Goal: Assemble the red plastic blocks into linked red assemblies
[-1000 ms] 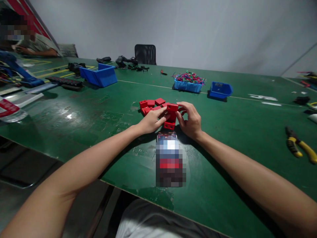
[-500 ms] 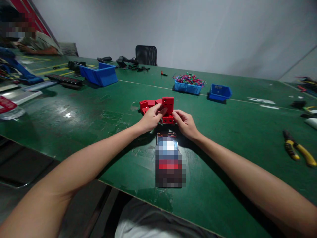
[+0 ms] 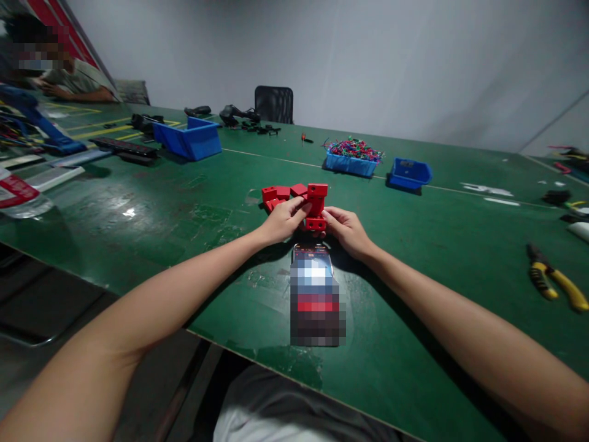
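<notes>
Between my two hands is a red block with holes (image 3: 316, 205), its wider ends at top and bottom. My left hand (image 3: 284, 220) grips it from the left, thumb and fingers closed on its side. On the opposite side, my right hand (image 3: 347, 230) pinches its lower right part. Just behind my left hand lie several other red blocks (image 3: 277, 194), partly covered by the fingers. Nearer to me, a phone (image 3: 315, 294) lies flat on the green table (image 3: 221, 276), its screen lit and pixelated.
Yellow-handled pliers (image 3: 554, 279) lie to the right. Farther back stand a blue bin (image 3: 193, 141), a blue tray of colourful wires (image 3: 351, 164) and a smaller blue bin (image 3: 409, 174). A clear bottle (image 3: 23, 196) is at left. Another person (image 3: 76, 80) sits at the far left.
The red block has tipped in my hands, so its top end face and the holes in its lower end show differently. Both hands keep hold of it; the view has shifted slightly.
</notes>
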### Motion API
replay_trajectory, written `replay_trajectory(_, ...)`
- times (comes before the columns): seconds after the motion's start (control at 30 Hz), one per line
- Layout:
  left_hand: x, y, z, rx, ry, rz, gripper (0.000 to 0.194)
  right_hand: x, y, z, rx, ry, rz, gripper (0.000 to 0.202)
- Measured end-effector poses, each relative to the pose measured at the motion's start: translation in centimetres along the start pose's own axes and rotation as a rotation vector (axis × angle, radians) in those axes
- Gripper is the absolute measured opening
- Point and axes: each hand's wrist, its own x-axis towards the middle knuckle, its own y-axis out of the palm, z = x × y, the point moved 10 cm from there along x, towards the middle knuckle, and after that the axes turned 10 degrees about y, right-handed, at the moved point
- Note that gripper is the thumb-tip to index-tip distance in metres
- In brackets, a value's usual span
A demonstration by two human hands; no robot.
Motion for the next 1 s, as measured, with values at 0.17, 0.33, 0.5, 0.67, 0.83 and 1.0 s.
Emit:
replay_trajectory(0.17,-0.2,0.0,-0.1,0.132,0.060,0.071,0.042,0.3,0.0,-0.9,0.058,0.071,0.044,0.041)
replay_trajectory(0.33,-0.1,0.4,0.8,-0.030,0.018,0.098,0.044,0.2,0.4,-0.9,0.052,0.081,0.111,0.039)
replay_trajectory(0.5,-0.2,0.8,1.5,-0.117,-0.040,0.150,0.040,0.2,0.4,-1.1,0.016,0.094,0.121,0.039)
replay_trajectory(0.67,-0.3,0.9,1.5,-0.131,-0.045,0.161,0.038,0.3,0.4,-0.9,-0.047,0.077,0.115,0.039)
replay_trajectory(0.83,-0.3,0.9,1.3,-0.109,-0.019,0.171,0.033,0.2,0.3,-0.5,-0.112,0.046,0.085,0.038)
replay_trajectory(1.0,-0.3,0.8,1.5,-0.113,-0.027,0.183,0.034,0.2,0.3,-0.5,-0.101,0.057,0.087,0.038)
